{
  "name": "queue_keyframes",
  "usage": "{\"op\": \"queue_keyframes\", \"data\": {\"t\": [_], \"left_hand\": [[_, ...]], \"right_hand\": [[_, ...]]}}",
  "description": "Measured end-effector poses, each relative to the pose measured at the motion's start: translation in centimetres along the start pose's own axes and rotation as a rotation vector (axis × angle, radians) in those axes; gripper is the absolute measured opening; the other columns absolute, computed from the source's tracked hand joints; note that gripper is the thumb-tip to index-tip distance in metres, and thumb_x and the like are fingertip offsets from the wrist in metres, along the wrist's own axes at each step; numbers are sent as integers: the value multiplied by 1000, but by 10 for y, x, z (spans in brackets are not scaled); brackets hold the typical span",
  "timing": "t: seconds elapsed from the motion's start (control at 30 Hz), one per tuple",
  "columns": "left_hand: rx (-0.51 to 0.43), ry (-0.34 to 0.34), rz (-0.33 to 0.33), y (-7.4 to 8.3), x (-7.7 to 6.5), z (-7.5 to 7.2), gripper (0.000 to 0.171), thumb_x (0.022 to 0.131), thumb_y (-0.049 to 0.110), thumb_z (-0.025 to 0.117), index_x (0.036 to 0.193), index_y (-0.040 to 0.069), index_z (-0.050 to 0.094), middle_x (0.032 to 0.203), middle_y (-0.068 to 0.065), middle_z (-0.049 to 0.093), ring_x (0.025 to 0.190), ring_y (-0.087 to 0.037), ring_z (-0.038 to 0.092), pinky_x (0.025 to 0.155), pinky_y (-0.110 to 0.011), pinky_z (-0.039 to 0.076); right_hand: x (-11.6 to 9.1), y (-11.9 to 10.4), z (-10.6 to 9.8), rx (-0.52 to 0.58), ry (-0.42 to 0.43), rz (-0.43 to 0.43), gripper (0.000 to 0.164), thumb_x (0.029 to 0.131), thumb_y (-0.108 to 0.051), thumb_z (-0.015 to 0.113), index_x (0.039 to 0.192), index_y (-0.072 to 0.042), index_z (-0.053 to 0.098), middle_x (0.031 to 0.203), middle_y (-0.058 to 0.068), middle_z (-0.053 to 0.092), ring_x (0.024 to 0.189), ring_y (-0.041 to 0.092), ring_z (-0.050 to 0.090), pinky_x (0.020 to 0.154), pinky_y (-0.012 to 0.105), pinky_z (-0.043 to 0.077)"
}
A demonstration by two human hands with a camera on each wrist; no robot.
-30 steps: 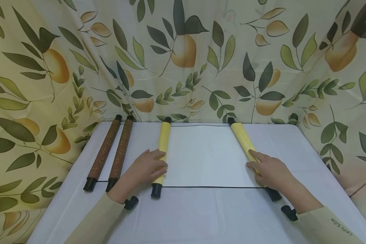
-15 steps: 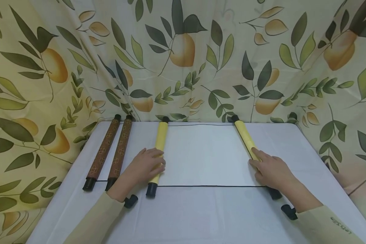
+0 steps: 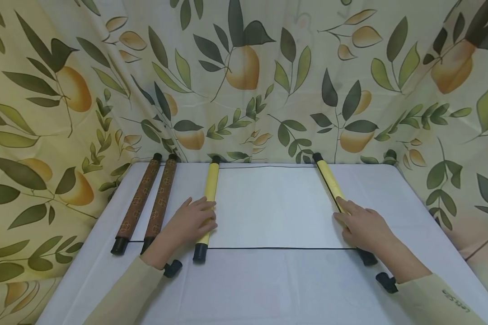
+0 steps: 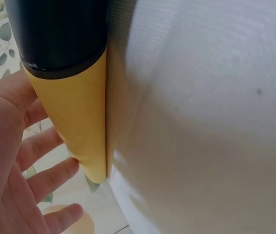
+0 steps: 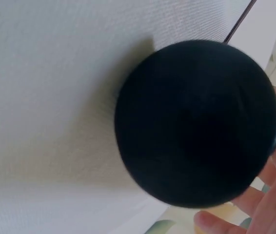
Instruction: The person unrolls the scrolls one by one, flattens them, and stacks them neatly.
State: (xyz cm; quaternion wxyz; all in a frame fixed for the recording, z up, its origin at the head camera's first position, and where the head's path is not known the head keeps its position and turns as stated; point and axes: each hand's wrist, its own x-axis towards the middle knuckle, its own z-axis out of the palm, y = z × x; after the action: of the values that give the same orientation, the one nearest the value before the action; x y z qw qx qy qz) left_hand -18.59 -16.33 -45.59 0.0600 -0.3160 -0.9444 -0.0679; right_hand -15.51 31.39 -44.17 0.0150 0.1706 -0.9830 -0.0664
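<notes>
A white scroll (image 3: 268, 207) with thin black edges lies partly unrolled on the table between two yellow rolled ends with black caps. My left hand (image 3: 193, 221) rests over the left yellow roll (image 3: 212, 180). In the left wrist view its fingers (image 4: 55, 180) are spread and fairly straight, some touching the roll (image 4: 79, 117). My right hand (image 3: 362, 228) lies on the right yellow roll (image 3: 329, 178), index finger and thumb at its inner side. A black end cap (image 5: 196, 126) hides much of that hand in the right wrist view; the visible fingers (image 5: 221, 226) are extended.
Two brown patterned rolls (image 3: 139, 198) with black caps lie side by side left of my left hand, a black line joining them at the front. The white-covered table (image 3: 248, 289) ends at a leaf-and-fruit patterned curtain (image 3: 284, 99) behind and at both sides.
The left yellow roll has moved left and the right one slightly right, with my hands on them. More of the white sheet shows between them. The brown rolls have not moved.
</notes>
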Motion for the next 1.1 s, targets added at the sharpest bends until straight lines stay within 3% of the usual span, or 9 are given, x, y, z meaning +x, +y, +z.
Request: {"op": "queue_keyframes", "data": {"t": [0.47, 0.8, 1.1], "left_hand": [[7, -29, -26, -4, -5, -1, 20, 91, 44, 52, 90, 31, 67, 138, 4, 45, 132, -27, 32, 103, -57, 23], [-9, 15, -10, -11, -11, -3, 16, 92, 35, 52, 90, 31, 67, 135, 0, 48, 129, -26, 37, 101, -58, 25], [35, 28, -9, -17, -15, -4, 17, 90, 41, 55, 92, 26, 64, 134, -1, 49, 127, -26, 40, 99, -57, 29]], "right_hand": [[-5, 5, -1, -27, 31, -5, 35, 76, -18, 68, 110, -10, 67, 138, 19, 37, 120, 39, 41, 78, 59, 42], [-8, 9, 0, -58, 33, -27, 39, 75, -18, 68, 113, -10, 66, 135, 20, 39, 116, 38, 45, 77, 57, 44], [-7, 11, 0, -28, 9, 12, 33, 76, -19, 69, 107, -9, 68, 138, 22, 34, 119, 41, 43, 76, 58, 43]]}}
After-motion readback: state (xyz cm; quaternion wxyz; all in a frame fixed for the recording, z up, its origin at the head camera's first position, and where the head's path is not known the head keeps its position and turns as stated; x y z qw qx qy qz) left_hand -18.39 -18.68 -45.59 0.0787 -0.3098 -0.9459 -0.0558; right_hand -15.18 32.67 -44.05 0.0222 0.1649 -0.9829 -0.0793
